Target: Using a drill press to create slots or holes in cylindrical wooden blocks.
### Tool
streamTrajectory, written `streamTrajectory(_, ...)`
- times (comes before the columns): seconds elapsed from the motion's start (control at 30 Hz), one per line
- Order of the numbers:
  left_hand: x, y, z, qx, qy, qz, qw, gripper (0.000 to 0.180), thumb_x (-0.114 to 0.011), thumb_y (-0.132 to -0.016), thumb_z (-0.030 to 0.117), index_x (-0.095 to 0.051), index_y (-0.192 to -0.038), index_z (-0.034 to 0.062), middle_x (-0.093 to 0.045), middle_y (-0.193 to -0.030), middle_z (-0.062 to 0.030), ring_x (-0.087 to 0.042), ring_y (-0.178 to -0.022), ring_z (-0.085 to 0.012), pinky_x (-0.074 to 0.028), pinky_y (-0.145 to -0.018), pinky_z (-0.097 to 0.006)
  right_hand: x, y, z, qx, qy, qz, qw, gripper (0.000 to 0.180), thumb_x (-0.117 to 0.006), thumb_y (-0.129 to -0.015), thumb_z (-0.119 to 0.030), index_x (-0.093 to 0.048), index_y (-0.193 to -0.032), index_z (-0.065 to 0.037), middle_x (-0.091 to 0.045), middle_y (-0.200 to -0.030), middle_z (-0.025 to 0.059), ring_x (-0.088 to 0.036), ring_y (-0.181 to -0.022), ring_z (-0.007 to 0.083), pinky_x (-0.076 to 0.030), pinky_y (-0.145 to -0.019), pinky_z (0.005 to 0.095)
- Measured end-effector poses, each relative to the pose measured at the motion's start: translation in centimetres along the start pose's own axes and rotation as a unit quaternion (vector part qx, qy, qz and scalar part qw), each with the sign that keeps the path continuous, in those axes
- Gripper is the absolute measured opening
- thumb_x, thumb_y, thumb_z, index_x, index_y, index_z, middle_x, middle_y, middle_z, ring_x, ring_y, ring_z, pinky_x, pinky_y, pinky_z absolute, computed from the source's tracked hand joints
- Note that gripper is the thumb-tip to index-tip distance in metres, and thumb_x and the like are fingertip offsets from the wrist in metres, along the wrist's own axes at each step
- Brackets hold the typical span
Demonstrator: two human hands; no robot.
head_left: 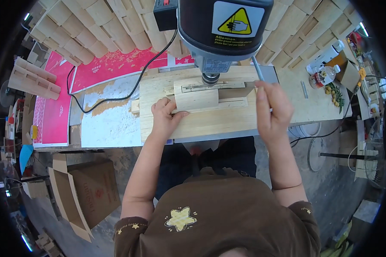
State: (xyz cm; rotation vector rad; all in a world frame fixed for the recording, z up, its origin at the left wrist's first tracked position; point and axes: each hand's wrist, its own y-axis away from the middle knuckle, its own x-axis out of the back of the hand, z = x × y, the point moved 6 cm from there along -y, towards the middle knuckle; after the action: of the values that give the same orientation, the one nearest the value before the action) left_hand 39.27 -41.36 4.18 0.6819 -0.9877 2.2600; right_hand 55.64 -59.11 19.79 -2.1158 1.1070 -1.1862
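Note:
A drill press [221, 30] with a dark head stands in front of me. Its chuck [210, 79] hangs just above a pale curved wooden piece [196, 99], which sits in a wooden jig [233, 103] on a flat board [201, 124]. My left hand [166, 118] grips the left end of the curved piece, thumb along its near edge. My right hand [273, 107] is closed around the end of the press's feed lever [257, 68], right of the jig. Whether the bit touches the wood is hidden by the chuck.
Stacked curved wooden pieces [94, 25] line the bench's back; more [34, 79] stand left. A black cable [137, 90] crosses sawdust-covered red sheets [116, 66]. A plastic bottle [325, 77] and green sprigs [333, 95] lie right. A cardboard box [92, 192] sits on the floor.

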Motion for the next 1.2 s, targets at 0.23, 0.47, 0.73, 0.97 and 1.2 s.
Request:
streamTrajectory(0.23, -1.1, 0.2, -0.6, 0.045, 0.009, -0.038, 0.998, 0.04, -0.078, -0.059, 0.022, -0.067, -0.096, 0.0145, -0.046, -0.071, -0.0003, -0.047, -0.073, -0.0191, -0.03, -0.076, -0.035, -3.1, 3.0, 4.0, 0.064, 0.007, 0.045, 0.997, 0.014, -0.061, -0.077, -0.003, -0.062, -0.091, -0.001, -0.057, -0.075, 0.0101, -0.052, -0.064, 0.0232, -0.039, -0.06, 0.0323)
streamTrajectory(0.47, -0.4, 0.5, 0.0, 0.039, -0.04, -0.011, 0.998, 0.036, -0.078, -0.059, 0.02, -0.067, -0.092, 0.0129, -0.049, -0.071, -0.0014, -0.049, -0.073, -0.0206, -0.033, -0.073, -0.036, 1.8, -5.0, -1.0, 0.093, 0.017, 0.055, 0.994, 0.01, -0.056, -0.084, -0.009, -0.059, -0.08, 0.0, -0.048, -0.062, 0.0058, -0.045, -0.055, 0.0144, -0.036, -0.052, 0.0278)
streamTrajectory(0.73, -4.2, -0.8, 1.9, 0.025, -0.045, -0.049, 0.997, 0.041, -0.078, -0.061, 0.028, -0.064, -0.097, 0.0135, -0.05, -0.075, -0.0013, -0.05, -0.08, -0.0207, -0.028, -0.078, -0.039, -0.1, -16.2, 1.3, -0.084, -0.003, -0.125, 0.989, 0.034, -0.047, -0.086, -0.024, -0.057, -0.077, 0.008, -0.057, -0.063, 0.0144, -0.056, -0.06, 0.0204, -0.043, -0.058, 0.0327)
streamTrajectory(0.97, -3.6, -0.5, 1.7, 0.031, -0.045, -0.032, 0.998, 0.039, -0.078, -0.061, 0.027, -0.064, -0.094, 0.0127, -0.049, -0.074, -0.0014, -0.049, -0.079, -0.0205, -0.028, -0.078, -0.039, 2.1, -8.6, -1.4, 0.012, -0.028, -0.037, 0.999, 0.015, -0.058, -0.084, -0.01, -0.053, -0.071, -0.003, -0.042, -0.051, 0.0066, -0.039, -0.044, 0.0146, -0.033, -0.044, 0.0256)
streamTrajectory(1.2, -3.7, -0.5, 1.7, 0.028, -0.047, -0.042, 0.998, 0.033, -0.077, -0.061, 0.025, -0.066, -0.089, 0.013, -0.048, -0.071, 0.0004, -0.048, -0.076, -0.0188, -0.027, -0.079, -0.037, -0.1, 0.5, 0.9, 0.075, -0.032, 0.029, 0.996, 0.007, -0.058, -0.078, -0.004, -0.061, -0.083, -0.001, -0.052, -0.063, 0.0068, -0.049, -0.055, 0.0223, -0.037, -0.053, 0.0319)
